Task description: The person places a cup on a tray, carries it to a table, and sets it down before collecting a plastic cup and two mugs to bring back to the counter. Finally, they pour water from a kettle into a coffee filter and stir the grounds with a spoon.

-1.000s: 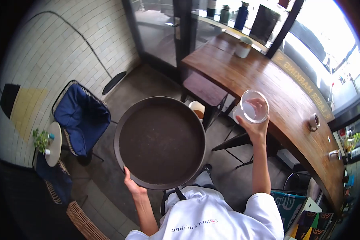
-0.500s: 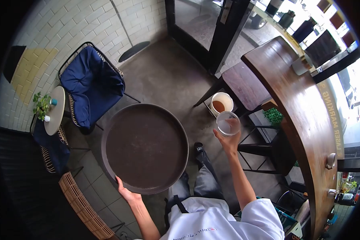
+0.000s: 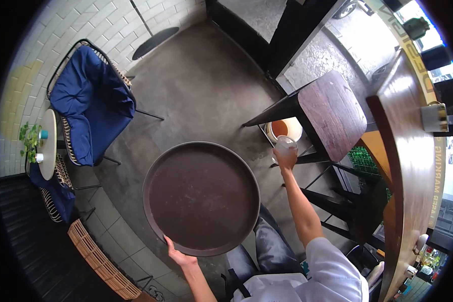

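A large round dark-brown serving tray (image 3: pixel 201 196) is held out in front of me, nothing lying on it. My left hand (image 3: pixel 181 257) grips its near left rim, thumb over the edge and the other fingers hidden beneath. On the right, my right hand (image 3: pixel 286 158) is wrapped round a clear plastic cup (image 3: pixel 286 144), which is tilted toward a white bucket (image 3: pixel 296 129) on the floor. Reddish-brown liquid (image 3: pixel 279 128) shows inside the bucket. The cup overlaps the bucket's near rim in this view.
A wooden-topped stool (image 3: pixel 333 113) stands right beside the bucket, near the long wooden counter (image 3: pixel 405 166). At the left are a blue-cushioned chair (image 3: pixel 93 100), a small round table (image 3: pixel 49 146) with a plant (image 3: pixel 29 142), and a rattan-edged seat (image 3: pixel 100 259).
My right hand has moved the cup closer to the bucket and tipped it over. The view has shifted, and the tray sits slightly farther right and lower in it.
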Demonstrator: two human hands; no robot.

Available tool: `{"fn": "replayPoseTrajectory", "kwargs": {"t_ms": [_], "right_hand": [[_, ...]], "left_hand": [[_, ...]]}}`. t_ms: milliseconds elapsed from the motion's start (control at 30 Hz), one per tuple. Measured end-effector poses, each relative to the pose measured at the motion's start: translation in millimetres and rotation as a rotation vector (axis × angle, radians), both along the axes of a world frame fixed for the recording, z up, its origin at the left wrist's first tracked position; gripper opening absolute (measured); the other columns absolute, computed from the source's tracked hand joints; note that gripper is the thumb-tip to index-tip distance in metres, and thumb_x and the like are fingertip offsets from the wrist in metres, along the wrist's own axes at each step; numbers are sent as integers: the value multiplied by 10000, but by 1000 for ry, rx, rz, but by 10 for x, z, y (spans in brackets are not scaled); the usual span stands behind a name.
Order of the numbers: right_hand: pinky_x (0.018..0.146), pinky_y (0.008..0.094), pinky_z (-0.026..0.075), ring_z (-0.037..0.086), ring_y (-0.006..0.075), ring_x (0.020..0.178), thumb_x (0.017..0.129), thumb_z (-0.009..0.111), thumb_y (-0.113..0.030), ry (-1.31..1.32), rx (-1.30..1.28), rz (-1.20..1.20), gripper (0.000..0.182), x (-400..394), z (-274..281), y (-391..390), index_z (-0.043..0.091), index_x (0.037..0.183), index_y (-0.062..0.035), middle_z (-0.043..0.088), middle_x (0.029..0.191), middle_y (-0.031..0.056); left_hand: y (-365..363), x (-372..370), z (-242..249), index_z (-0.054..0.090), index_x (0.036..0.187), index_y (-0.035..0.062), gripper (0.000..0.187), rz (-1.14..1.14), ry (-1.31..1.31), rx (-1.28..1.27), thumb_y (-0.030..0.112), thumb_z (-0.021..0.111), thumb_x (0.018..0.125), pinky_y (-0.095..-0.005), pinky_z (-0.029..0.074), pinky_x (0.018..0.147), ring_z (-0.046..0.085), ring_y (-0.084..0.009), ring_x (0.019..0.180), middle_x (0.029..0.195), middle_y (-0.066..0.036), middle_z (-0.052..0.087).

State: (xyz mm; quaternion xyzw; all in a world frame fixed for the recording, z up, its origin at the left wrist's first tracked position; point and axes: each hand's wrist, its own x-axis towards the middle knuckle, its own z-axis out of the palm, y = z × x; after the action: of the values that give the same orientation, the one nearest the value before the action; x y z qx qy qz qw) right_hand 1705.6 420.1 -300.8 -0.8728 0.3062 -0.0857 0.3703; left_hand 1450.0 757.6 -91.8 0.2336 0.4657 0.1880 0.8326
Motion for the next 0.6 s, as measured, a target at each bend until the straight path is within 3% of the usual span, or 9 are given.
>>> {"fn": "replayPoseTrajectory", "kwargs": {"t_ms": [67, 233, 367, 533, 600], "right_hand": [[891, 416, 482, 604, 335, 1027, 540, 866, -317, -68, 63, 71, 783, 170, -250, -158, 504, 1158, 0, 618, 1070, 186], [955, 420, 464, 586, 341, 1081, 457, 874, -391, 350, 36, -191, 888, 596, -356, -340, 509, 1162, 7, 606, 1126, 198], [992, 392, 443, 500, 333, 1209, 517, 868, -427, 524, 120, -279, 952, 809, -297, -504, 475, 1249, 38, 518, 1279, 213], [1011, 369, 432, 483, 318, 1243, 538, 848, -481, 761, -115, -125, 1021, 1092, -290, -766, 444, 1326, 27, 485, 1341, 197], [1033, 367, 405, 438, 316, 1287, 557, 824, -513, 953, -72, -32, 1052, 1195, -139, -849, 409, 1365, 17, 443, 1382, 203]], "left_hand": [[-127, 70, -139, 452, 1334, 27, 491, -3, -2, -17, 377, 419, 992, -432, 398, 1003, 501, -282, 1177, 1327, -102, 505], [-256, 119, -380, 423, 1348, 15, 489, -53, -98, -93, 357, 397, 1000, -426, 389, 1013, 480, -286, 1202, 1346, -103, 483], [-297, 100, -503, 425, 1347, 20, 496, -6, -8, -117, 372, 400, 998, -429, 393, 1007, 483, -287, 1193, 1334, -103, 491], [-361, 175, -485, 423, 1357, 49, 493, 67, 55, -115, 384, 394, 996, -451, 400, 999, 490, -289, 1183, 1335, -106, 485], [-338, 160, -464, 429, 1350, 42, 494, 69, 53, -103, 385, 404, 995, -443, 397, 1002, 488, -284, 1185, 1332, -103, 489]]}}
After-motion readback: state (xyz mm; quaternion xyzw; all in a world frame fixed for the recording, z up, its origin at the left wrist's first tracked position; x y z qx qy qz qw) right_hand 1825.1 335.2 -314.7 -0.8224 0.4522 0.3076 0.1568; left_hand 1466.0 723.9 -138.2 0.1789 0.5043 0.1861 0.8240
